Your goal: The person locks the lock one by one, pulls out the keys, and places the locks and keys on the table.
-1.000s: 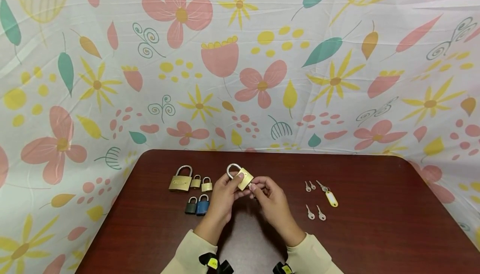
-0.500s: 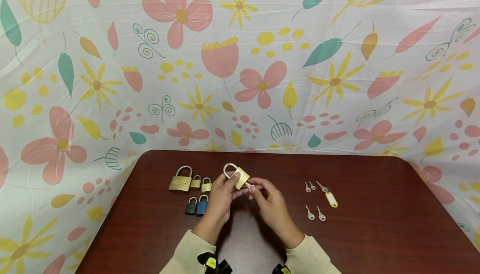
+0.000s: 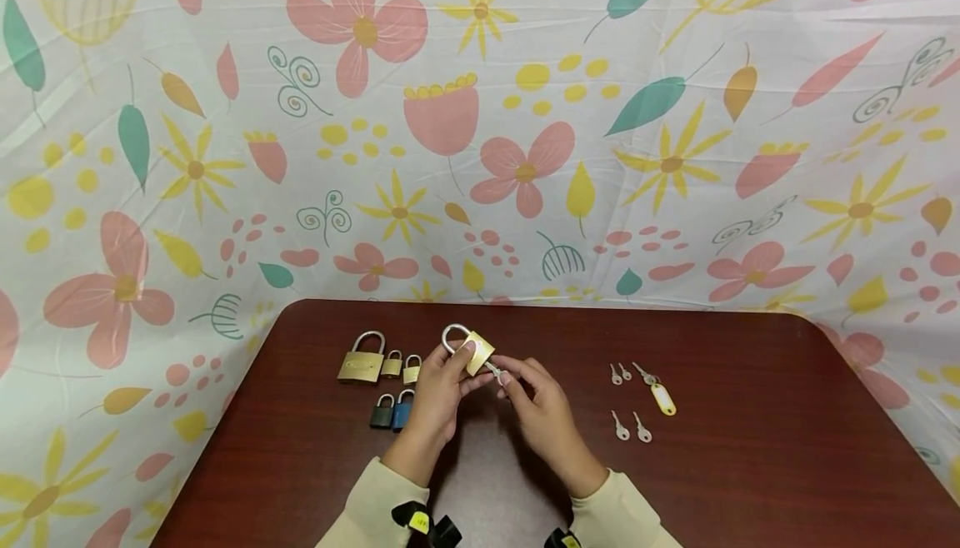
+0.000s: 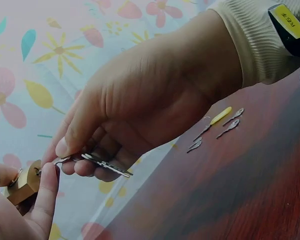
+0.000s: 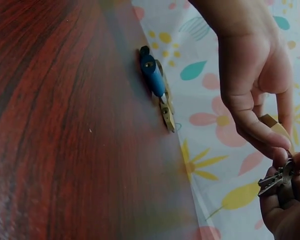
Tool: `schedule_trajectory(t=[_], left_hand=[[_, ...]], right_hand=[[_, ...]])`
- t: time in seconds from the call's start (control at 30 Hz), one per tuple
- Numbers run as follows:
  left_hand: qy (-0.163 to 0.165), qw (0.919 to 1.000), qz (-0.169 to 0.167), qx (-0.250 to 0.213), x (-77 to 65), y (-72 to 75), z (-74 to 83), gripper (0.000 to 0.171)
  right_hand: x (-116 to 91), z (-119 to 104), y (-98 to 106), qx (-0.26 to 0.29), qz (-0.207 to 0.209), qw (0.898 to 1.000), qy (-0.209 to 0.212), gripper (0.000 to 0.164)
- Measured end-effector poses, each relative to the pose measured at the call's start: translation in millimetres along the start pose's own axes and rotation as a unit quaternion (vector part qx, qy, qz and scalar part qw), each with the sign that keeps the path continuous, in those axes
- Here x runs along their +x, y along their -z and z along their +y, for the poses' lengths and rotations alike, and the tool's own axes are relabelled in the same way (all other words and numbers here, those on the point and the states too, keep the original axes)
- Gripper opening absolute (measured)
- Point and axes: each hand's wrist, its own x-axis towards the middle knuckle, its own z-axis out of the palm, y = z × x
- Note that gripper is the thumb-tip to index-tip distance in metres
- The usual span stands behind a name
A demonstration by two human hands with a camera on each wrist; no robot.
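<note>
A brass padlock [image 3: 480,353] is gripped by my left hand [image 3: 442,386], thumb across its face and steel shackle pointing up-left. My right hand [image 3: 543,402] pinches a silver key [image 3: 495,372] by its head, at the padlock's lower end. In the left wrist view, the key [image 4: 62,159] points at the padlock's bottom [image 4: 34,175]; a left finger partly covers the gap, so I cannot tell how far it sits in the keyhole. Several more keys [image 4: 107,165] hang beneath the right hand's fingers, also visible as a bunch of keys [image 5: 271,181] in the right wrist view.
Left on the dark red table [image 3: 735,481] stand a large brass padlock [image 3: 362,366], two small brass padlocks [image 3: 392,364], a black padlock [image 3: 381,415] and a blue padlock [image 3: 402,413]. Right lie several loose keys [image 3: 621,427] and a key with a yellow tag [image 3: 663,398]. Behind hangs a floral cloth [image 3: 480,198].
The padlock and my left hand have shifted slightly left and up. More of the key now shows between the padlock and my right fingers. The things on the table stay put.
</note>
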Motion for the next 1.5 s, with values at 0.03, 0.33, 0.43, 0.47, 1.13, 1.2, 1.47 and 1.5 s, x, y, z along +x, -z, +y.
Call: schedule_trajectory(t=[0.03,0.33,0.43,0.47,1.13,1.2,1.47,1.5], left_hand=[[0.0,1.0,0.0,0.002,0.3,0.0,0.4,0.027],[0.006,0.9996,0.022,0.019,1.2,2.4,1.6,0.025],[0.011,0.9991,0.027,0.032,0.5,4.3,1.0,0.027],[0.013,0.9989,0.028,0.034,0.4,4.8,0.8,0.027],[0.019,0.9961,0.02,0.084,7.2,15.7,16.2,0.035],[0.02,0.9955,0.012,0.092,6.9,18.3,21.0,0.037],[0.03,0.993,-0.019,0.113,1.4,28.4,29.7,0.036],[0.03,0.9925,-0.02,0.116,0.7,29.7,30.2,0.036]], right_hand=[[0.2,0.2,0.2,0.004,0.001,1.0,0.0,0.021],[2.2,-0.5,3.8,0.042,-0.004,0.999,-0.012,0.014],[1.9,-0.7,4.0,0.051,-0.003,0.998,-0.024,0.01],[1.8,-0.5,3.9,0.053,-0.002,0.998,-0.027,0.009],[6.3,-5.8,10.6,0.051,0.008,0.997,-0.05,0.018],[7.1,-7.0,13.0,0.054,0.008,0.997,-0.05,0.018],[7.3,-9.0,30.0,0.061,-0.008,0.998,-0.034,0.024],[7.2,-9.3,33.2,0.06,-0.009,0.998,-0.03,0.025]])
